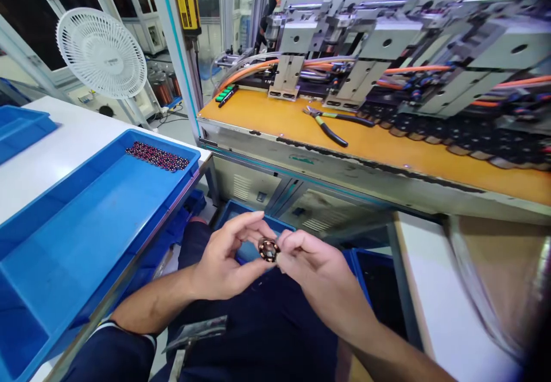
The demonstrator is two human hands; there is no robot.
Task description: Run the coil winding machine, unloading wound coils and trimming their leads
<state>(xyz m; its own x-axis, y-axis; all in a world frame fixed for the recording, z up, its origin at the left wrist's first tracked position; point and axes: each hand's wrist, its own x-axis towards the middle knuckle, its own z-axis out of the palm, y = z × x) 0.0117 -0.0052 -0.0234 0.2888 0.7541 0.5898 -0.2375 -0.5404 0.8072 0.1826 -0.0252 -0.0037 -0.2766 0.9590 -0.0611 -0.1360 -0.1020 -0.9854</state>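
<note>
A small ring-shaped motor stator (269, 250), dark with copper windings around its inside, is held up above my lap. My left hand (232, 255) grips it from the left between thumb and fingers, its open face turned toward me. At its right edge my right hand (314, 261) has thumb and forefinger pinched together, touching the rim. Whatever lies between those right fingertips is too small to make out. To the left, a blue tray (94, 209) carries many similar stators (157, 157), packed in rows at its far end.
Ahead, an orange-topped bench (267, 115) bears pliers (329, 123), a black marker (228, 96) and a row of metal machine fixtures (297, 43) with orange hoses. A blue bin (228, 212) is below the bench. A white fan (103, 54) stands back left; a white surface (434, 267) is at right.
</note>
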